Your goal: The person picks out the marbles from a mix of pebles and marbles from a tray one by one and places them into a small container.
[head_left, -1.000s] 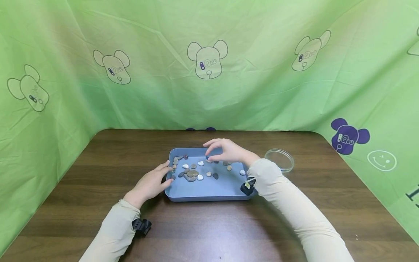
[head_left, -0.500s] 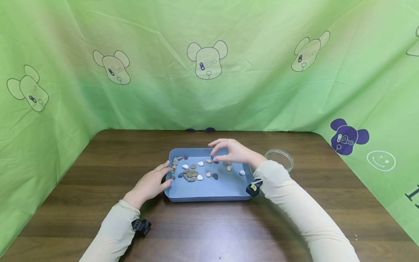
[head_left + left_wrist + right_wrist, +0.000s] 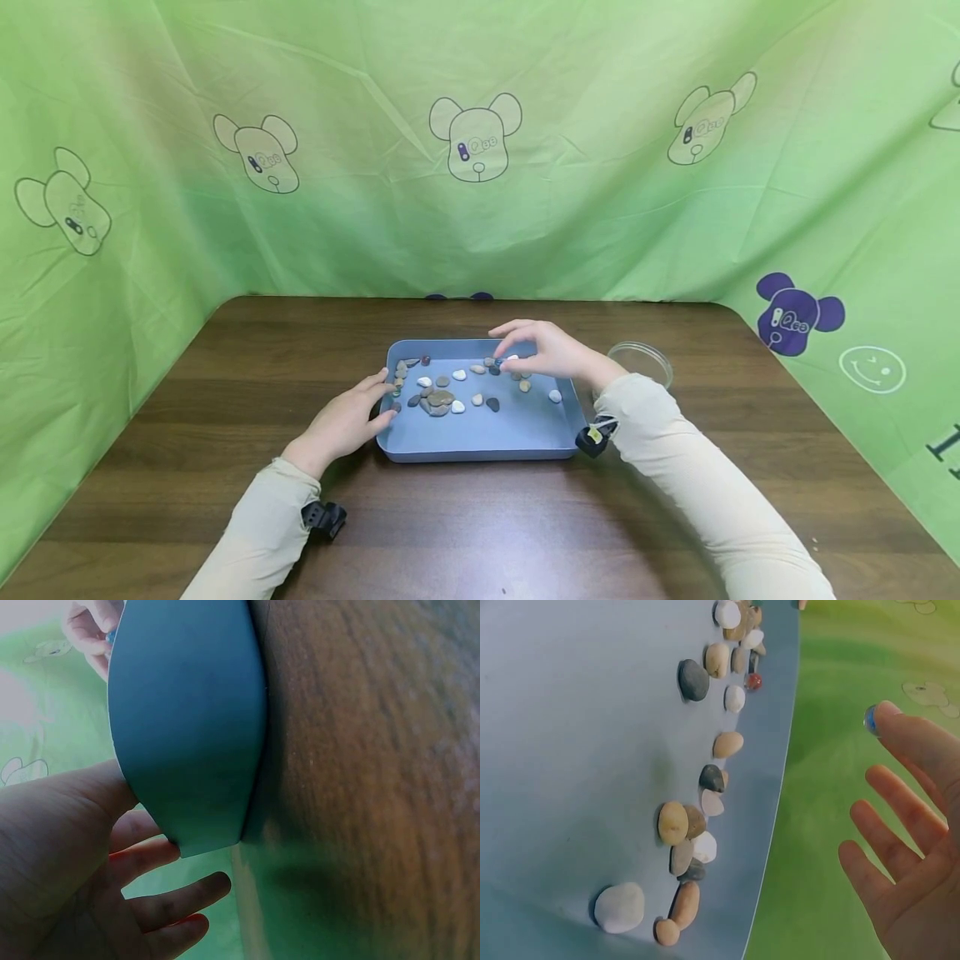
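Over blue tray (image 3: pixel 480 433), right hand (image 3: pixel 551 350) pinching marble (image 3: pixel 871 720)

A dark brown wooden worktop (image 3: pixel 480 517) with round corners fills the bottom of the head view. A big green cloth (image 3: pixel 570 217) hangs behind it and on both sides like a tent. The cloth has bear faces (image 3: pixel 476 137) drawn on it, one purple bear (image 3: pixel 798 312) and a smiley face (image 3: pixel 872 367). The light is soft and even.
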Tool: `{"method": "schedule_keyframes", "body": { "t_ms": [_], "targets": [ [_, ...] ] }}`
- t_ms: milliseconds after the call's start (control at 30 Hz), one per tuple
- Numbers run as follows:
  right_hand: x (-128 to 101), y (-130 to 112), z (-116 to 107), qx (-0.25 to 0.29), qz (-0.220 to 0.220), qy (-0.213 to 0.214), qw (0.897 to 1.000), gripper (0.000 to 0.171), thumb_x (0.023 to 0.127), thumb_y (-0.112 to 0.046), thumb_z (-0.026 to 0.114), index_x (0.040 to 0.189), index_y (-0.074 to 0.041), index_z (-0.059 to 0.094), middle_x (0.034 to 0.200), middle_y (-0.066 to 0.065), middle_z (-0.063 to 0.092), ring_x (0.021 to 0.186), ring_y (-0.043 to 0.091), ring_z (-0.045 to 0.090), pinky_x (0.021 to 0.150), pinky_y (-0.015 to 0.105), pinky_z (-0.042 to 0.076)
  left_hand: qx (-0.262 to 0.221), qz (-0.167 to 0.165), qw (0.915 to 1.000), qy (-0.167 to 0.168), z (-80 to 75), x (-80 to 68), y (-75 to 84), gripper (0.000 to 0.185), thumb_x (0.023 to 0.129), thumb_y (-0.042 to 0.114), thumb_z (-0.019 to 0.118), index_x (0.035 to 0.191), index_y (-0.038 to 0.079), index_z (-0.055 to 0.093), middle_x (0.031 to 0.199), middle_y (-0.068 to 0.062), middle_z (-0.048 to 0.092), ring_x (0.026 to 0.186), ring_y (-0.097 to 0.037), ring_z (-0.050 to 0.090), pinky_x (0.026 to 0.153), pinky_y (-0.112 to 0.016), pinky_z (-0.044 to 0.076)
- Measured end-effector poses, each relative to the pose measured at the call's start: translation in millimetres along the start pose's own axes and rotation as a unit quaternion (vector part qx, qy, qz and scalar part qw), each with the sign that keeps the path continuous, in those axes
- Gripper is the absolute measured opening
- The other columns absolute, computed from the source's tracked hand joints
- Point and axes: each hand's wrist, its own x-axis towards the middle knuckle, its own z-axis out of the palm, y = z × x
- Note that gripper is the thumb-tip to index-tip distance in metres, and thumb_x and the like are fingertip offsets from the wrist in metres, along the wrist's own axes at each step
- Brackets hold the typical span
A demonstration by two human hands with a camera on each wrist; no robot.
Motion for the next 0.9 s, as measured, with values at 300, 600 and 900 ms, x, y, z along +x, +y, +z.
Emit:
{"method": "schedule_keyframes", "body": {
  "t_ms": [300, 600, 900],
  "targets": [
    [-12.8, 1.5, -5.7, 0.010, 0.020, 0.008, 1.000, 0.016, 0.083, -0.018, 0.070, 0.097, -0.010, 0.071, 0.132, 0.012, 0.057, 0.125, 0.031, 0.050, 0.103, 0.049, 0.040, -0.004, -0.002, 1.0000, -0.001, 0.2, 0.5, -0.9, 0.044, 0.091, 0.025, 0.058, 0.128, 0.001, 0.054, 0.147, -0.017, 0.038, 0.128, -0.035, 0.048, 0.100, -0.048, 0.044],
    [-24.7, 6.1, -11.0, -0.014, 0.010, 0.025, 1.000, 0.012, 0.082, -0.017, 0.071, 0.093, -0.016, 0.071, 0.129, 0.011, 0.059, 0.122, 0.030, 0.053, 0.102, 0.047, 0.041, -0.001, -0.005, 1.0000, -0.004, 0.3, 0.6, -0.9, 0.045, 0.091, 0.025, 0.057, 0.129, 0.001, 0.054, 0.148, -0.017, 0.038, 0.128, -0.035, 0.047, 0.101, -0.048, 0.043],
    [-34.9, 9.1, -15.8, -0.015, 0.011, 0.042, 0.999, 0.013, 0.081, -0.015, 0.071, 0.094, -0.010, 0.071, 0.127, 0.014, 0.060, 0.121, 0.031, 0.053, 0.102, 0.049, 0.040, 0.000, -0.004, 1.0000, -0.006, -0.5, 0.7, -0.6, 0.044, 0.091, 0.025, 0.057, 0.129, 0.001, 0.054, 0.148, -0.017, 0.038, 0.128, -0.035, 0.047, 0.101, -0.048, 0.043]
  ]
}}
